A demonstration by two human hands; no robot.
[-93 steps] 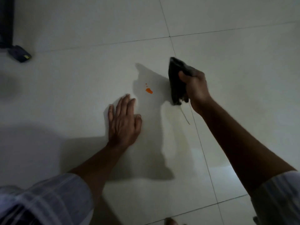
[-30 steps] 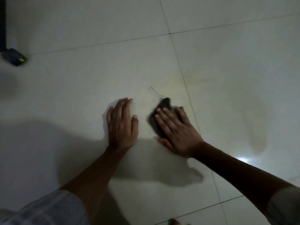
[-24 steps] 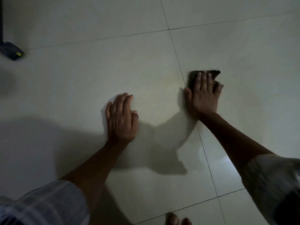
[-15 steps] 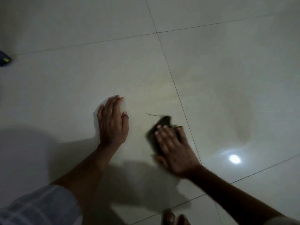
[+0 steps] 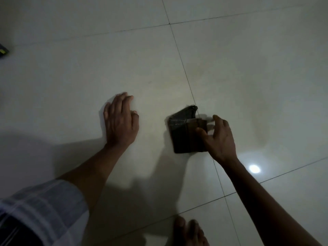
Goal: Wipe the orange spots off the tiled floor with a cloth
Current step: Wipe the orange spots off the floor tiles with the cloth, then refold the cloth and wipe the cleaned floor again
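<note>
Pale glossy floor tiles (image 5: 239, 71) fill the dim room, thin dark grout lines crossing them, and a bright round light reflection (image 5: 254, 169) sits on the tile right of the person's right forearm. Left hand (image 5: 120, 121) lies flat on the tile, palm down, fingers straight and close together, thumb out to the side, holding nothing. Dark folded cloth (image 5: 184, 134) lies on the floor to the right of that hand, well apart from it, just left of a grout line; one corner points up and away, a line of pale stitching runs across its upper part and a loose thread curls at the tip. Right hand (image 5: 219, 137) is at the cloth's right edge, fingers bent and spread, thumb tip on the cloth's top and the other fingertips hanging over the edge; blurred, so cannot tell whether it is pinching the cloth or only touching it. No orange is visible on the tiles around the cloth. Checked sleeve (image 5: 40, 212) covers the left upper arm at bottom left. Bare toes (image 5: 188, 229) show at the bottom edge below the cloth. Small dark object (image 5: 3, 51) with a yellow mark sits at the far left edge, cut off by the frame.
</note>
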